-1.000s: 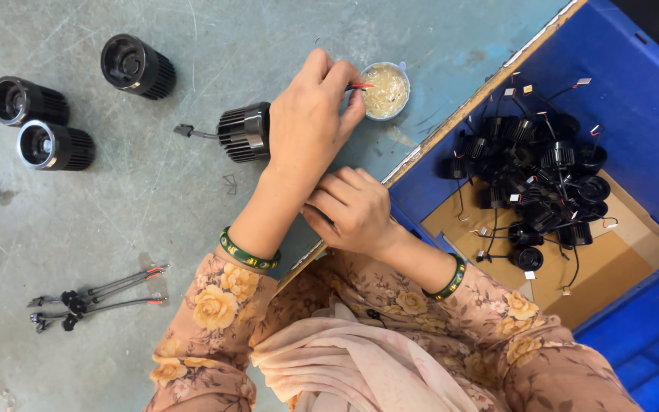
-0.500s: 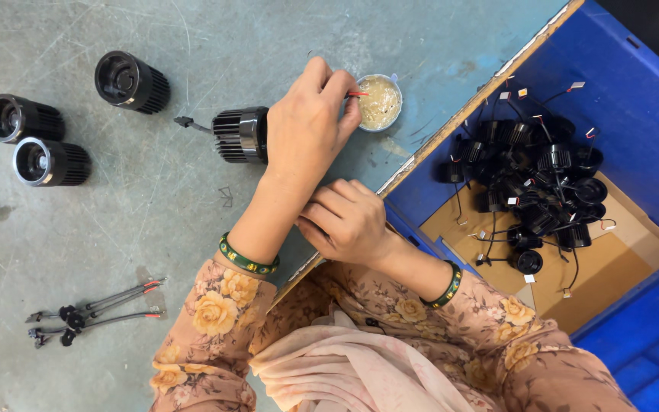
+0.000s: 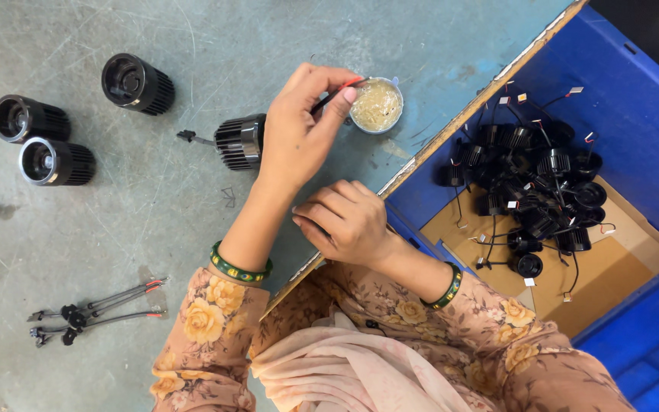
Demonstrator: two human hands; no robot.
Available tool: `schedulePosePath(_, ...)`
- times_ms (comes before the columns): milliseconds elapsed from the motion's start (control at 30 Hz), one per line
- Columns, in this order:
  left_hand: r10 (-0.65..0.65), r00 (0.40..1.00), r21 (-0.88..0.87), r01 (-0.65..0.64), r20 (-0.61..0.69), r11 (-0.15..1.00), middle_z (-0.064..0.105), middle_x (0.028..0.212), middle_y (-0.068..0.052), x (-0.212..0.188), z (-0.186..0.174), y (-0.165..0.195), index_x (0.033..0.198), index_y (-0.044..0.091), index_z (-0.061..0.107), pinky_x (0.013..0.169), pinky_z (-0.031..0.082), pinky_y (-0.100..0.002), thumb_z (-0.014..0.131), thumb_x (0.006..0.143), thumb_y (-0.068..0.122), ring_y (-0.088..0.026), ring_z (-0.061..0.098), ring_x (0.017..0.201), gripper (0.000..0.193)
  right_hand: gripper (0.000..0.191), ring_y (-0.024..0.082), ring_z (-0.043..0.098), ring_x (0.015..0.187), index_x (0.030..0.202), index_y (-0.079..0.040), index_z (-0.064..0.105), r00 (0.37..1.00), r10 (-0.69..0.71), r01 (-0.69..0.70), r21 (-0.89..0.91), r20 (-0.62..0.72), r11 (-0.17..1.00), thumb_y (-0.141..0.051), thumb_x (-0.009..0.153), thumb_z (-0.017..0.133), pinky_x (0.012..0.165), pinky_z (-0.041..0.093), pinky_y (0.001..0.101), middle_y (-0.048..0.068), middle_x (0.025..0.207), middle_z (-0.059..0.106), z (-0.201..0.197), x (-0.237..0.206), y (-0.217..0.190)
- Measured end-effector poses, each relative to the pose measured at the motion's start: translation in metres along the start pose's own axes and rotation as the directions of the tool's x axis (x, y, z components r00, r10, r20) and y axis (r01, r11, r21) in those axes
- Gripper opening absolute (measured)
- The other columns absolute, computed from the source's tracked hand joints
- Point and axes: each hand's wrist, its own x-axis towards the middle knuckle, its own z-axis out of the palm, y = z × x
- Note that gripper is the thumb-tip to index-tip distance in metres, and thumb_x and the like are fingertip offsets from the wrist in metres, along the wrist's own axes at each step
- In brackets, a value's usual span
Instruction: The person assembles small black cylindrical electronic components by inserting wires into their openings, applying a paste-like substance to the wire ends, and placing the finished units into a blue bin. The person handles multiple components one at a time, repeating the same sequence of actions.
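Three black finned housings (image 3: pixel 53 120) lie on their sides at the far left of our grey table (image 3: pixel 192 46), two side by side and one a little farther off to the right; nearer to us, on the left, a small bunch of wired connectors (image 3: pixel 89 309) lies by itself. Moving right, a fourth finned housing (image 3: pixel 239 142) with a short lead on its left end lies partly under our left hand (image 3: pixel 299 130). That hand is pinched shut on a thin red-tipped stick (image 3: pixel 337 92), whose end reaches to the rim of a small round dish of pale paste (image 3: pixel 376 105). Our right hand (image 3: pixel 345 220) is loosely curled at the near table edge; we cannot tell whether it holds anything. Farther right, a blue crate (image 3: pixel 634 114) lined with brown card holds a tangle of small black wired parts (image 3: pixel 539 187).

We judge the dish sits close to the table edge above the crate, so a careless push with the stick could tip it in. A heavy load of paste could also drip onto the table or smear the housing's fins.
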Motion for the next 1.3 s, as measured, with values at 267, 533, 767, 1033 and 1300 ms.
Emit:
schedulePosePath(267,-0.157,0.988,-0.294,0.150,0.000,0.944,0.073,0.102,0.005,0.000,-0.002,-0.009,0.110,0.007,0.068,0.066,0.043,-0.019,0.071,0.099,0.010,-0.002,0.052,0.074,0.012,0.012,0.019,0.061,0.078,0.092,-0.013,0.073,1.000,0.008,-0.008,-0.010,0.024,1.000,-0.016,0.084,0.081,0.069,0.046,0.0348,-0.002,0.089,0.067,-0.002,0.001,-0.003)
schedulePosePath(533,0.080,0.990,-0.031,-0.084,-0.117,0.996,0.072,0.102,-0.004,-0.004,-0.001,-0.001,0.104,0.006,0.072,0.068,0.048,-0.023,0.068,0.096,-0.002,-0.010,0.060,0.077,0.012,0.013,0.021,0.061,0.079,0.092,-0.013,0.073,1.000,-0.002,0.002,-0.013,0.015,1.000,-0.016,0.083,0.082,0.068,0.045,0.0360,-0.001,0.089,0.067,0.002,0.001,-0.003)
schedulePosePath(767,0.058,0.987,0.002,-0.058,-0.150,0.998,0.072,0.102,-0.004,0.001,0.005,0.003,0.103,0.005,0.075,0.069,0.054,-0.023,0.067,0.094,-0.003,-0.009,0.067,0.076,0.015,0.014,0.023,0.060,0.077,0.092,-0.013,0.073,1.000,-0.004,0.004,-0.009,0.018,1.000,-0.017,0.082,0.082,0.069,0.046,0.0371,0.000,0.089,0.065,0.002,0.000,-0.002)
schedulePosePath(1033,0.062,0.988,0.085,-0.050,-0.140,0.995,0.071,0.101,-0.006,0.002,0.012,-0.004,0.106,0.007,0.075,0.069,0.056,-0.025,0.076,0.093,0.002,-0.013,0.068,0.078,0.013,0.018,0.024,0.060,0.077,0.093,-0.011,0.072,1.000,0.001,-0.001,0.002,0.024,1.000,-0.017,0.079,0.082,0.068,0.045,0.0376,0.002,0.090,0.066,0.002,0.004,0.000)
schedulePosePath(1300,-0.004,0.994,0.133,0.018,-0.107,0.991,0.071,0.098,-0.004,0.000,0.015,-0.009,0.115,0.008,0.060,0.070,0.057,-0.029,0.075,0.092,0.004,-0.016,0.067,0.078,0.027,0.020,0.024,0.060,0.077,0.092,-0.010,0.071,1.000,-0.002,0.002,-0.006,0.020,1.000,-0.014,0.076,0.082,0.069,0.046,0.0375,0.003,0.091,0.066,0.003,0.004,0.001)
